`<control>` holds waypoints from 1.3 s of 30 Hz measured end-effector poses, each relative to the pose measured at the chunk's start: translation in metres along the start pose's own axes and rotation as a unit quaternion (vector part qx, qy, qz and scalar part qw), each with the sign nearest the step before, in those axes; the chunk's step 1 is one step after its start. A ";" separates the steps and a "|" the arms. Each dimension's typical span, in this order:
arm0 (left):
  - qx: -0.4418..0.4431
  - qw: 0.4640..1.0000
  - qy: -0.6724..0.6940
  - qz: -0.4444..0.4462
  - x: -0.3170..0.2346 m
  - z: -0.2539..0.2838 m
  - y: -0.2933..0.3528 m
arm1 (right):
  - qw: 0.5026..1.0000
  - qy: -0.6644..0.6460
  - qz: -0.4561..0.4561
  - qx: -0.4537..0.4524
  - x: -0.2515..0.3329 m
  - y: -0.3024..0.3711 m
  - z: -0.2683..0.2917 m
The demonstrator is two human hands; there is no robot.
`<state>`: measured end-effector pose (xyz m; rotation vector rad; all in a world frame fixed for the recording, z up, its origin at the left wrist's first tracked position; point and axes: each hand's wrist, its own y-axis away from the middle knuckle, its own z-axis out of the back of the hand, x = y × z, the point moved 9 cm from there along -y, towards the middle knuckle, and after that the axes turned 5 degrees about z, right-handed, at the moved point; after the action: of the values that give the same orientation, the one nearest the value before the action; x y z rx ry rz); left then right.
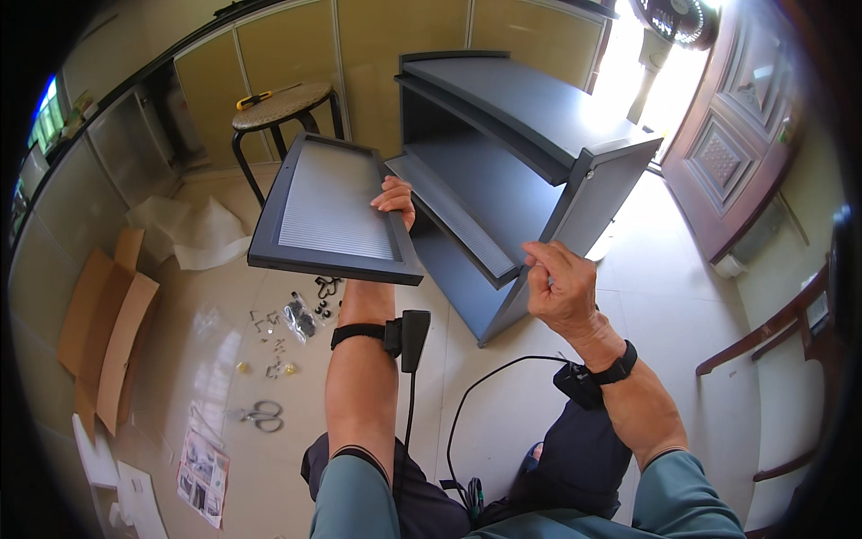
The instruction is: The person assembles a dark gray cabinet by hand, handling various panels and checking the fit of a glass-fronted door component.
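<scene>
Hidden behind the panel: the left thumb and palm lie out of sight behind the framed panel (334, 199), and so does part of the cabinet (530, 97).
Cabinet interior: the depth of the lower space is in shadow; whether the ribbed flap (462, 218) across the front is fixed or only resting there cannot be told.
Picture rim: dark fisheye edges cut off the white boards (139, 499) at lower left; the top edge crops the fan (673, 20) near the bright doorway.
Loose hardware: the small parts (272, 346) on the floor (296, 485) are too small to name singly; some dark ones sit in a clear bag (299, 316).
Framed panel: rectangular, dark grey frame, finely ribbed translucent pane; tilted, held up off the floor, left of the cabinet's open front.
Cabinet body: the same dark grey, open-fronted, standing at an angle, glare on its top.
Left hand (395, 199): clamped on the panel's right edge, fingers bent over the frame onto the pane.
Right hand (561, 286): well apart from the left, fingers curled inward just beside the cabinet's front edge; whether it touches the edge or pinches something small cannot be told.
Floor at left: scissors (262, 415), a printed leaflet (204, 476) and an open carton (109, 332).
</scene>
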<state>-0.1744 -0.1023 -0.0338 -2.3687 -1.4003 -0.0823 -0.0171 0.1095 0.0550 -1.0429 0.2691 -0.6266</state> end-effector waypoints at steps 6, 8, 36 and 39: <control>0.009 1.000 -0.006 -0.002 -0.004 0.000 -0.001 | 1.000 -0.005 0.000 0.005 -0.001 0.001 -0.006; 0.009 1.000 -0.009 -0.003 -0.006 0.001 -0.001 | 1.000 -0.007 0.001 0.007 0.000 0.000 -0.009; -0.113 0.977 0.168 -0.066 0.017 0.013 0.004 | 1.000 -0.015 -0.002 0.007 -0.005 0.002 -0.010; -0.016 1.000 -0.015 0.001 0.003 0.003 0.002 | 1.000 -0.023 -0.002 0.006 -0.001 0.000 -0.012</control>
<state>-0.1717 -0.0991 -0.0364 -2.4059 -1.4198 -0.0696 -0.0236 0.1015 0.0488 -1.0447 0.2234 -0.6061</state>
